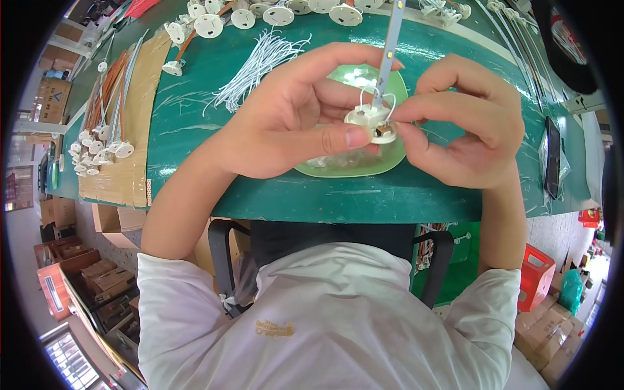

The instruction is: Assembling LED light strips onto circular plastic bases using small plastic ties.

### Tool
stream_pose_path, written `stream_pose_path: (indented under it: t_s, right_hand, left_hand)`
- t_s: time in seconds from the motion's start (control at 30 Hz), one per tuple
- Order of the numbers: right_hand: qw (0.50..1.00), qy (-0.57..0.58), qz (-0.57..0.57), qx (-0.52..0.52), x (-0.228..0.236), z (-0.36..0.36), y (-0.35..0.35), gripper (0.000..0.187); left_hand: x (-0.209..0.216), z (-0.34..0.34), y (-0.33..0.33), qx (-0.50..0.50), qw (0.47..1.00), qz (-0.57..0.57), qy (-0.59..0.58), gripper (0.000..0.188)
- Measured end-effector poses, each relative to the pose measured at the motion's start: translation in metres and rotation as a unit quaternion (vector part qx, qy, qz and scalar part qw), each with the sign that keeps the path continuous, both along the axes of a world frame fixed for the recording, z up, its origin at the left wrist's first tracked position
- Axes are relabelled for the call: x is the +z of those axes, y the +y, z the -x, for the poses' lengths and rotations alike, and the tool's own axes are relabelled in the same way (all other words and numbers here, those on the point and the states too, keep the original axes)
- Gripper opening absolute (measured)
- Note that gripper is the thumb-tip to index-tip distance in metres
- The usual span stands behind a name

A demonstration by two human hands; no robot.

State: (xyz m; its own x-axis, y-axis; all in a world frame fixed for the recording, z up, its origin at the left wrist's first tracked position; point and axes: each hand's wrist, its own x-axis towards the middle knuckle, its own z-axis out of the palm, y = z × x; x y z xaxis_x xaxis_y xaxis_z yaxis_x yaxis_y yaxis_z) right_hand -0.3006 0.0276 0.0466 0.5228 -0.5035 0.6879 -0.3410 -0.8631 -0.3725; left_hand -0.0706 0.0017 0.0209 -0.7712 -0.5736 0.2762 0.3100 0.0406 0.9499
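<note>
My left hand [279, 123] holds a round white plastic base [368, 116] between thumb and fingers, with a small component showing beside the thumb tip. Upright from this base stands a narrow LED strip [388, 58] with small yellow chips. Thin white wires [392, 101] loop from the strip's lower end down to the base. At the base's right edge, my right hand [471, 120] pinches one of these wires between thumb and index finger; the fingertips partly hide its end. Beneath both hands sits a light green bowl [351, 170] with small clear pieces in it.
A bundle of white wires [257, 68] lies behind my left hand. Finished-looking white bases [209, 25] line the far edge. On cardboard [156, 78] at left rest strips with bases [97, 153]. A black tool [552, 156] lies at right on the green table [292, 205].
</note>
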Motion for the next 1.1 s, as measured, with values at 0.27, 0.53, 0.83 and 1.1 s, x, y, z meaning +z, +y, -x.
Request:
stream_pose_path:
  t_s: [0.27,0.53,0.83,1.1]
  right_hand:
    - [0.998,0.018,0.064,-0.02,-0.001,-0.002,0.0,0.028]
    - [0.994,0.023,0.107,-0.014,-0.003,-0.002,-0.005,0.031]
    - [0.996,-0.015,0.081,0.038,0.004,0.0,-0.002,0.029]
    - [0.996,-0.005,0.089,0.028,-0.003,0.001,-0.001,0.031]
  left_hand:
    - [0.004,-0.001,0.001,-0.003,0.999,-0.04,-0.009,0.068]
    - [0.005,-0.002,0.0,-0.012,0.999,-0.046,-0.006,0.069]
    - [0.007,-0.004,0.002,-0.035,0.997,-0.067,0.002,0.073]
    - [0.005,-0.004,0.001,-0.041,0.996,-0.078,-0.004,0.074]
